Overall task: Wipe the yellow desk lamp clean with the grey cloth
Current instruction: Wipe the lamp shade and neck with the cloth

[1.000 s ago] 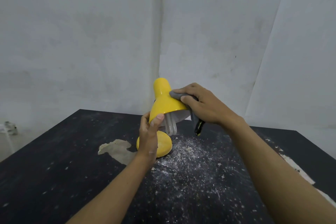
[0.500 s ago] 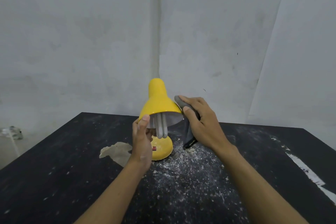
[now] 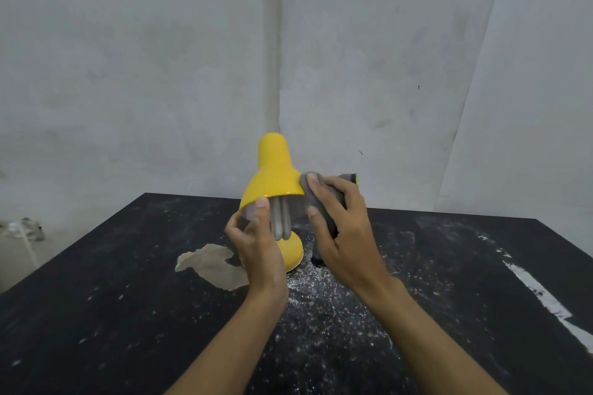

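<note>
- Here is the yellow lamp (image 3: 274,170), standing towards the far side of the black table (image 3: 128,314), in the middle of the view, with its shade (image 3: 272,184) opening down and towards us.
- The left hand (image 3: 256,244) pinches the near-left rim of the shade: thumb on the outside edge, fingers tucked under and behind it.
- The right hand (image 3: 345,234) is curled round the grey cloth (image 3: 321,199) and presses it against the right side of the shade, right at the rim.
- One corner of the cloth pokes out past the knuckles on the far right, and a dark end hangs below the hand, down near the table.
- Under the shade the pale tubes of the bulb (image 3: 282,221) show between the two hands.
- The round yellow base (image 3: 293,250) sits on the table just behind the left wrist, partly hidden by it.
- White dust (image 3: 321,292) and crumbs are scattered thickly on the table near the base, spreading towards us.
- To the left of the base lies a flat beige patch (image 3: 211,266); whether it is a scrap or bare wood, I cannot tell.
- A white streak (image 3: 539,289) runs along the table's right side.
- A grey wall (image 3: 128,74) stands behind it all.
</note>
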